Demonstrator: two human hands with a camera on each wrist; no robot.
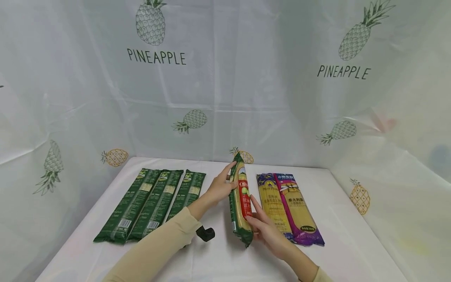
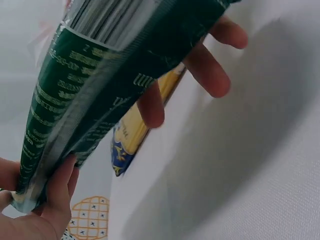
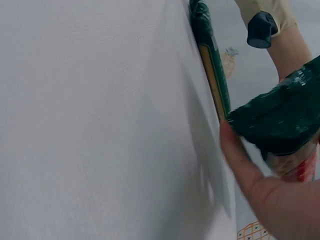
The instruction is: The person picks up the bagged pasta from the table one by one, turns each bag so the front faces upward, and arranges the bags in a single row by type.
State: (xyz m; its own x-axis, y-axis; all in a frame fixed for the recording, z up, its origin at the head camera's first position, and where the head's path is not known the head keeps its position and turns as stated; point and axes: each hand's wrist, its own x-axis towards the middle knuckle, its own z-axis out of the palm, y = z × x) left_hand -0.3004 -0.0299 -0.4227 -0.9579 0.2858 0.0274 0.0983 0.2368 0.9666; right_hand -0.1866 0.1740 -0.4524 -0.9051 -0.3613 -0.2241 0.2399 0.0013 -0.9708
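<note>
A green packet of spaghetti (image 1: 243, 196) with a red label is held raised and tilted above the white table, between both hands. My left hand (image 1: 222, 186) grips it near its far end; in the left wrist view, thumb and fingers of the left hand (image 2: 47, 205) pinch that end. Toward the near end, my right hand (image 1: 269, 233) holds the packet from the right side. Fingers of the right hand (image 2: 207, 70) show beyond the packet in the left wrist view. The right wrist view has the packet's green end (image 3: 280, 112) over the right hand (image 3: 270, 197).
Three green packets (image 1: 156, 203) lie side by side on the left of the table (image 1: 218, 266). To the right lie a blue-and-yellow pasta packet (image 1: 273, 199) and a purple-and-pink one (image 1: 299, 207). A pineapple-print sheet (image 1: 246, 86) hangs behind and around the table.
</note>
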